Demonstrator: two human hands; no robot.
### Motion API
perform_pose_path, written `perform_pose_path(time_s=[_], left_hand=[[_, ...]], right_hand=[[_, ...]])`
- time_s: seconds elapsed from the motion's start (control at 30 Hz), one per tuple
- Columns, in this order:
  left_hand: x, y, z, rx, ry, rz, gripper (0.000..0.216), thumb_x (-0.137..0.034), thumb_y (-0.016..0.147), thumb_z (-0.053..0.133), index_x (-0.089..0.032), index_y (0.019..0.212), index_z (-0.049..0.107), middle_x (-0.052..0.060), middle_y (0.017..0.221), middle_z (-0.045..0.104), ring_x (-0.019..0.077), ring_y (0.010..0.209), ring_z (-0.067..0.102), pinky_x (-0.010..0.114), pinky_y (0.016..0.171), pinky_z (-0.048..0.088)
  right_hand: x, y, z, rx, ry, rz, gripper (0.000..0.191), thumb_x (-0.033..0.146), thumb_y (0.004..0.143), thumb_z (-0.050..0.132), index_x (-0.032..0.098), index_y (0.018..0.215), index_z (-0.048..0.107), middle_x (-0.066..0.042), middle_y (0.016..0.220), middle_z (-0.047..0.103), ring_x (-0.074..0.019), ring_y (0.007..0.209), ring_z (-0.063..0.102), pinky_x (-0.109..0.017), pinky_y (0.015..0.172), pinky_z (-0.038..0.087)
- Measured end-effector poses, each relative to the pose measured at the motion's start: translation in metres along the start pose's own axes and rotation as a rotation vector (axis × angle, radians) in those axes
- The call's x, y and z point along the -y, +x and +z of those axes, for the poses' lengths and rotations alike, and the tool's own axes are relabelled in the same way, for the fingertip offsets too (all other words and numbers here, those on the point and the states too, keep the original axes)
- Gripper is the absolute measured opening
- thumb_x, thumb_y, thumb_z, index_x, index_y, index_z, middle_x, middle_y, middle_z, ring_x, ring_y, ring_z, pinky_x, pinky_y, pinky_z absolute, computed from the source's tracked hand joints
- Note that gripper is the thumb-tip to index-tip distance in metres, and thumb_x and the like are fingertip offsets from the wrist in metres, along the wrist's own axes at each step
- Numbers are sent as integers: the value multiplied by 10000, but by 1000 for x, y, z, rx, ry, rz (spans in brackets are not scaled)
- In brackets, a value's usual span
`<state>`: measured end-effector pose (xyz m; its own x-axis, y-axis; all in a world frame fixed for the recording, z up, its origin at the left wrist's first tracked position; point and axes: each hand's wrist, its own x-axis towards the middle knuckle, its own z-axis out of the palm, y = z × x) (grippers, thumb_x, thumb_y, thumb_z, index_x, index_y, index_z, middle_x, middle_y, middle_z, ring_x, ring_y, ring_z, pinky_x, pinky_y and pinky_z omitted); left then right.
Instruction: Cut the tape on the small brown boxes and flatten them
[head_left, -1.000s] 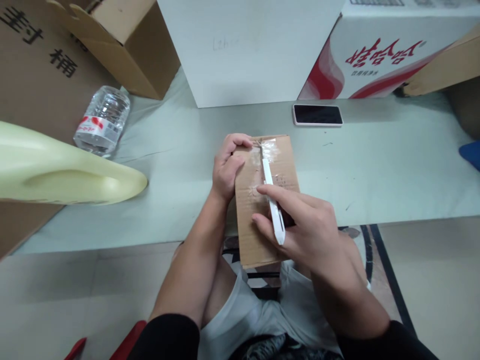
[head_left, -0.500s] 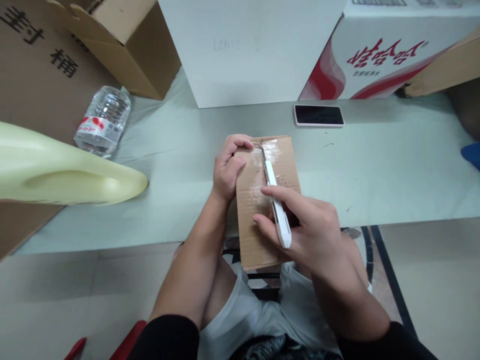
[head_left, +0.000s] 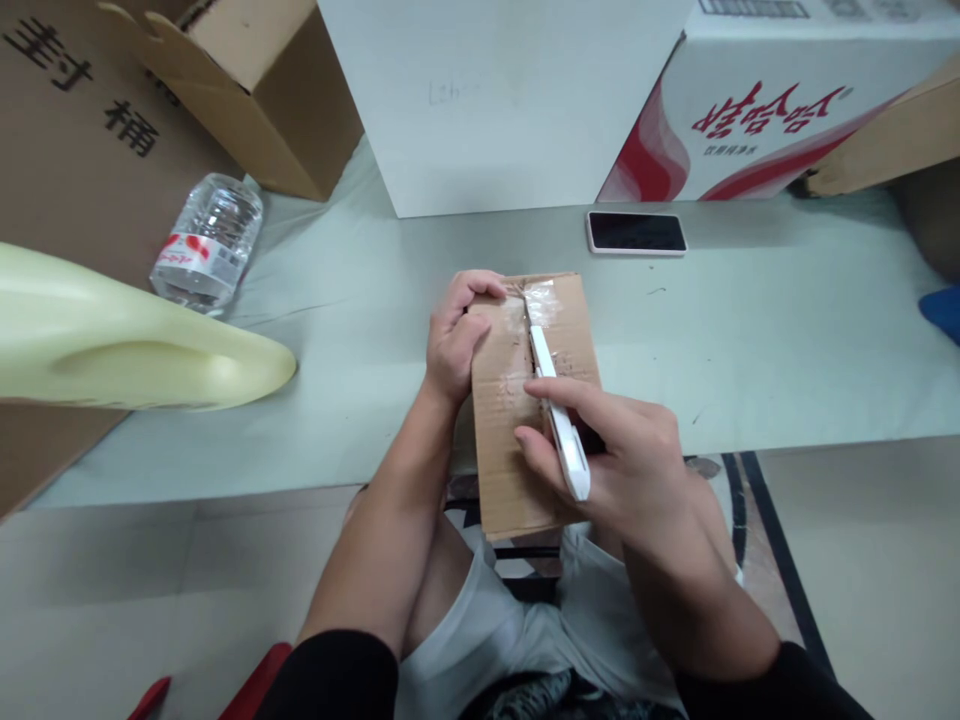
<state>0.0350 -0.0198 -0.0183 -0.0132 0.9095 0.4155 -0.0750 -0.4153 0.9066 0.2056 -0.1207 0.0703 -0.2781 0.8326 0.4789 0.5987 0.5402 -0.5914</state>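
A small brown cardboard box [head_left: 502,440] sealed with clear tape lies on the near edge of the pale table [head_left: 750,330], overhanging my lap. My left hand [head_left: 456,335] grips the box's far left corner, fingers curled over its edge. My right hand [head_left: 622,450] is closed round a white utility knife [head_left: 559,415]. The knife's tip rests on the taped seam along the middle of the box top.
A phone [head_left: 636,231] lies face up behind the box. A water bottle [head_left: 206,245] lies on its side at the left. Large cartons [head_left: 750,100] stand along the back. A pale yellow curved plastic object [head_left: 112,340] juts in from the left.
My right hand has drawn the knife a little toward me along the taped seam. The left hand and the box stay put.
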Motion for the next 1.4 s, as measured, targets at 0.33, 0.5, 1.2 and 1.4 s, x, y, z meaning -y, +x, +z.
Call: perform_pose_path(time_s=[0.33, 0.5, 1.2, 1.4], left_hand=[[2, 1, -1, -3, -71, 24, 181, -390, 843, 621, -261, 922, 721, 71, 1051, 701, 280, 1084, 625, 425, 1024, 490], [1, 0, 0, -8, -77, 7, 170, -380, 844, 615, -266, 920, 716, 69, 1046, 703, 279, 1068, 624, 422, 999, 495], [0, 0, 0, -5, -68, 12, 175, -347, 841, 598, -245, 930, 709, 77, 1049, 702, 272, 1063, 624, 423, 1007, 487], [-1, 0, 0, -4, -73, 7, 168, -319, 842, 591, -247, 935, 711, 76, 1062, 697, 269, 1076, 617, 417, 1016, 477]], right_hand=[[4, -2, -6, 3, 29, 25, 126, 242, 882, 709, 166, 983, 706, 51, 638, 691, -62, 463, 533, -197, 459, 425], [5, -1, -2, 10, 6, 71, 138, 221, 865, 695, 165, 988, 723, 51, 644, 698, -67, 476, 559, -200, 455, 419], [0, -1, -9, -26, 30, -125, 55, 240, 920, 691, 191, 899, 681, 34, 611, 708, -85, 489, 613, -213, 493, 503], [2, -2, -8, -60, 49, -102, 107, 248, 953, 636, 204, 858, 658, 28, 621, 706, -92, 499, 618, -227, 485, 483]])
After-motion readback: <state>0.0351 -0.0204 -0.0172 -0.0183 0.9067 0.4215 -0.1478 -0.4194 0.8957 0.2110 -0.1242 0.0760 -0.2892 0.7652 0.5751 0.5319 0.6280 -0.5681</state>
